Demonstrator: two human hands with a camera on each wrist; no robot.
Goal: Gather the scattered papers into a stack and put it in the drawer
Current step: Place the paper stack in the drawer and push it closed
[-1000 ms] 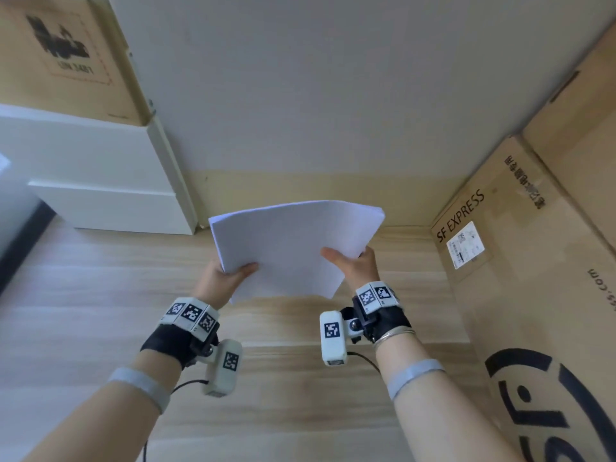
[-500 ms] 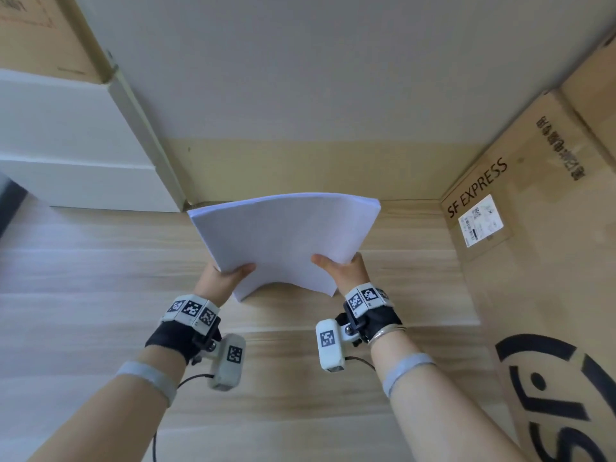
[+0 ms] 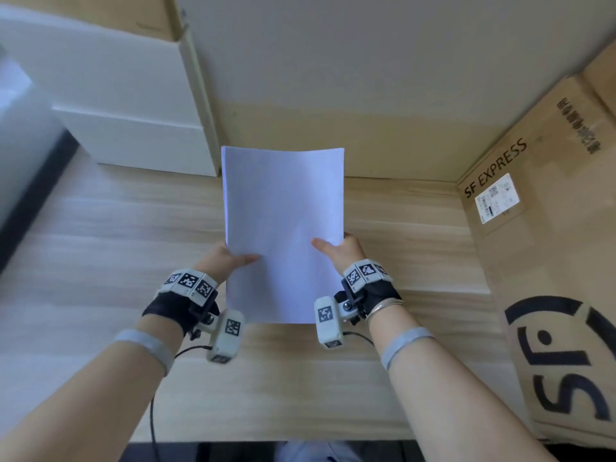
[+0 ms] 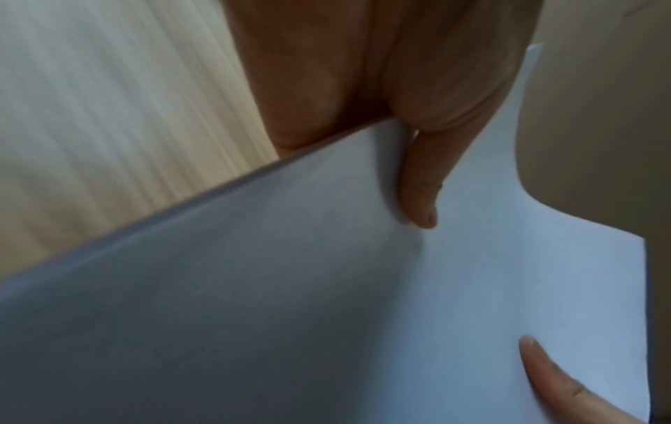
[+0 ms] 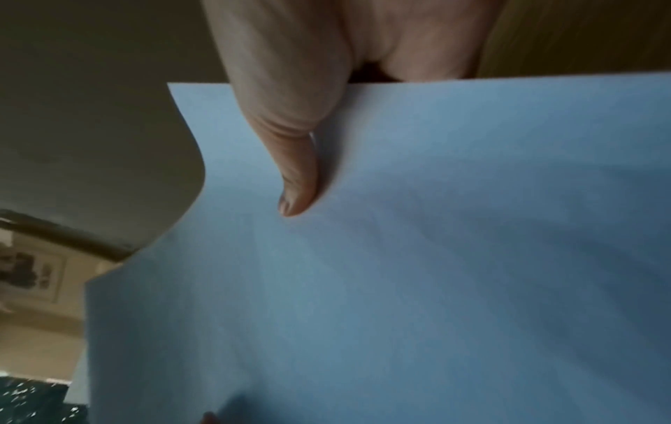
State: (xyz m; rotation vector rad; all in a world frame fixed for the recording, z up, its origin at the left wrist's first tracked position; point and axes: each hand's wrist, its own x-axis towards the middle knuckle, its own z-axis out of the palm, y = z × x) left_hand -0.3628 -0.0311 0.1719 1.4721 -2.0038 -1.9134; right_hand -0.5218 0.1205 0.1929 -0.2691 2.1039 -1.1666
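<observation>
A stack of white papers (image 3: 283,225) stands upright in portrait, held above the wooden desk (image 3: 100,248) in front of me. My left hand (image 3: 230,260) grips its left edge, thumb across the front sheet. On the right edge my right hand (image 3: 340,250) grips the same way. The left wrist view shows the stack (image 4: 327,301) with my left hand's (image 4: 417,160) thumb laid on it. Seen from the right wrist, the papers (image 5: 399,258) fill the view under my right hand's (image 5: 294,143) thumb. A white drawer unit (image 3: 133,128) sits at the back left, its drawers closed.
A large SF EXPRESS cardboard box (image 3: 550,261) stands along the right side of the desk. Another cardboard box (image 3: 146,11) rests on top of the drawer unit. A beige wall (image 3: 333,78) closes off the back.
The stack has turned from a tilted landscape hold to an upright portrait one, and both hands now grip its side edges lower down. My view has shifted slightly.
</observation>
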